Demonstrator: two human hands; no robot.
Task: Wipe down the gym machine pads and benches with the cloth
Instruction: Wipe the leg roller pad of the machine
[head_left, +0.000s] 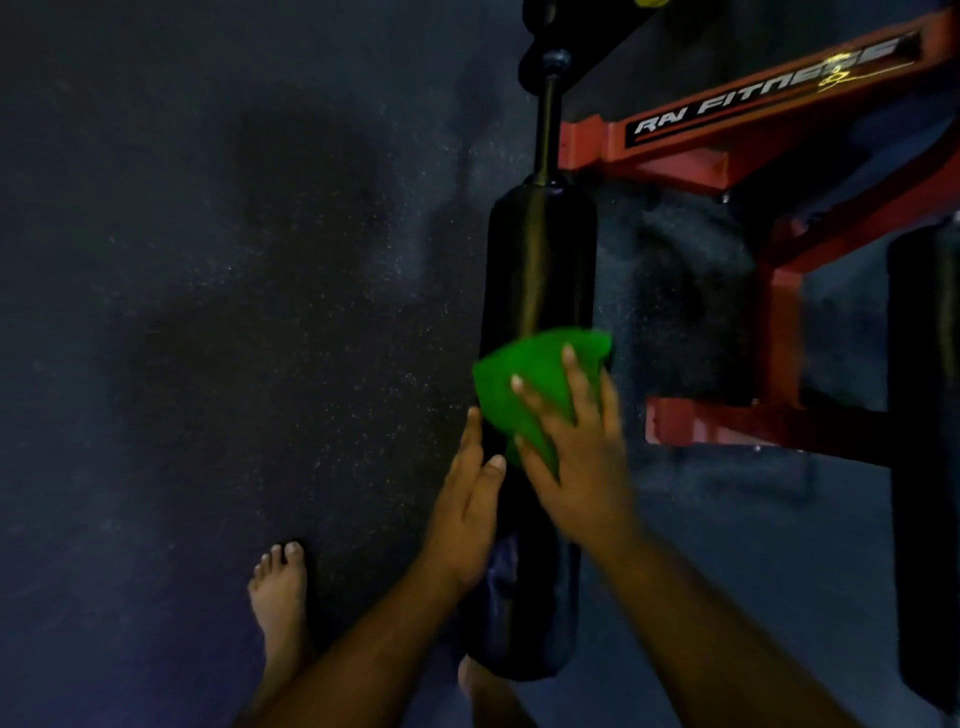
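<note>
On the black roller pad (537, 270), the right hand (576, 457) presses a green cloth (511, 389), its grip spread flat with fingers extended. The left hand (467, 514) rests on the pad's side, fingers straight, holding nothing. Red machine frame (779, 130) beyond; bare foot (280, 587) on dark floor (208, 312).

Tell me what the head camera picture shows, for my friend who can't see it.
A person's right hand presses a green cloth against a black roller pad on a red gym machine. The left hand steadies the pad's side, above a dark speckled floor and a bare foot.
</note>
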